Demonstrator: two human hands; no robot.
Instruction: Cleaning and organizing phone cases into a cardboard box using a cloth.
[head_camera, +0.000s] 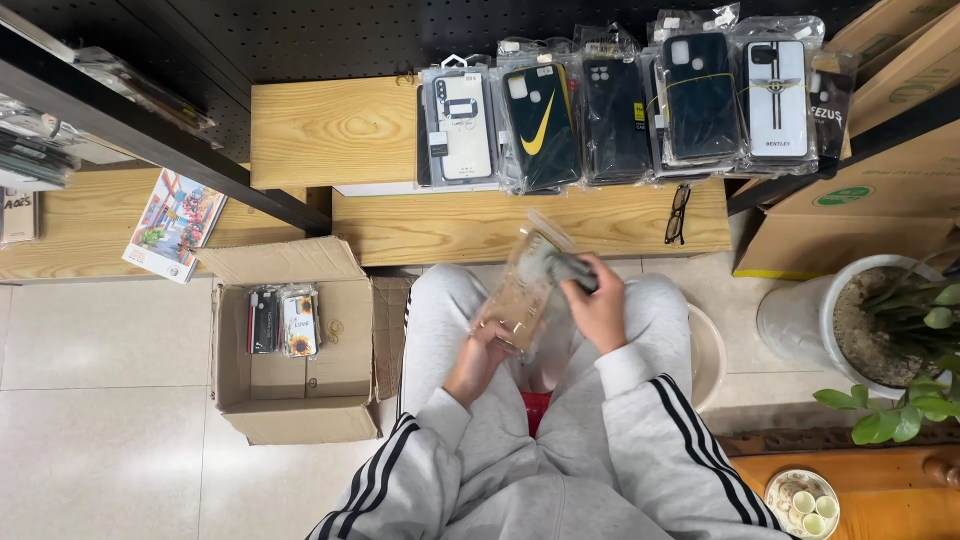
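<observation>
Clear sleeve (520, 290) sits clamped between left fingers (487, 333) below and right fingers (583, 283) above.

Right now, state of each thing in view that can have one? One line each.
Clear sleeve: held in left hand, mouth up, tilted.
Phone case: gripped by right hand at the sleeve's mouth.
Cardboard box: open, flaps out, a few packaged cases inside.
Packaged cases: sealed, lined up on the wooden bench.
Glasses: folded, on the bench.
</observation>
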